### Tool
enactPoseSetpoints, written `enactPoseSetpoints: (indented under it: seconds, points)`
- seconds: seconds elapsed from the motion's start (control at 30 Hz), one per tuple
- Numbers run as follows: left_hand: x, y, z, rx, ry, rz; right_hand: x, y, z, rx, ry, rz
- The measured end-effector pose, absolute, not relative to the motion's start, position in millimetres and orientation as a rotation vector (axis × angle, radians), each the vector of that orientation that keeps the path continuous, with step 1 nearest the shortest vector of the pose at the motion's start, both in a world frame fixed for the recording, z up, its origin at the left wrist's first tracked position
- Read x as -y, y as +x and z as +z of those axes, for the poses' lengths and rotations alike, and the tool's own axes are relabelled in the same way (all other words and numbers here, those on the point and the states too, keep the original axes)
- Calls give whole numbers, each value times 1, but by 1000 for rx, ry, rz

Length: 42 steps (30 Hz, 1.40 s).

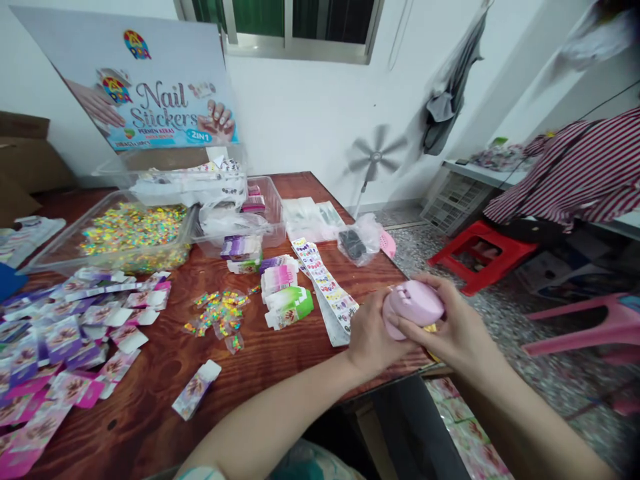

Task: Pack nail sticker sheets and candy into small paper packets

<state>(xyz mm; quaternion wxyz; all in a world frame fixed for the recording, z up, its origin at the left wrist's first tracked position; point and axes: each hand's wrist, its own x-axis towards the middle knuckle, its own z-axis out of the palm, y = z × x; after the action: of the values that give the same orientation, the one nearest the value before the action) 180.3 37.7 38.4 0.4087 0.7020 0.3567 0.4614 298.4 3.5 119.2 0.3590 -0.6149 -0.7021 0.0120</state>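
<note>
Near the table's right edge I grip a pink lidded cup (pixel 414 303) with both hands; its rounded top faces me. My left hand (pixel 373 330) is wrapped round its left side. My right hand (pixel 453 323) closes on it from the right, thumb across the near side. Something small and yellow, too hidden to name, shows under the cup. Just left of my left hand lies a strip of printed nail stickers (pixel 325 283) over pale sheets. Beyond it are flattened pink and green cartons (pixel 287 303). A single small box (pixel 197 390) lies nearer me.
Small candy packets (pixel 220 313) are heaped mid-table, with many little boxes (pixel 70 340) at left. Clear bins (pixel 70 250) stand behind, before a display board (pixel 150 87). A fan (pixel 375 157), red stool (pixel 475 253) and person in a striped top (pixel 590 170) are rightward.
</note>
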Motion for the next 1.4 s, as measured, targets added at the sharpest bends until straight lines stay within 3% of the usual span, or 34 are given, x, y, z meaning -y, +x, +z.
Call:
enactPoseSetpoints:
  seconds: [0.33,0.63,0.83,0.93,1.23,1.4]
  points:
    - [-28,178,48,-737,1699,1085,5,297,121,1802,-1463,-3]
    - [-24,171,52,-537,1654,887,5,319,139,2091,-1201,333]
    - [-12,185,48,-808,1701,1156,18,312,137,2060,-1588,-133]
    - [-15,185,49,-795,1735,1134,23,309,136,2035,-1610,-188]
    - [-20,171,59,-452,1654,788,14,341,153,2353,-1188,359]
    - [-7,182,52,-645,1661,1011,26,335,153,2311,-1386,185]
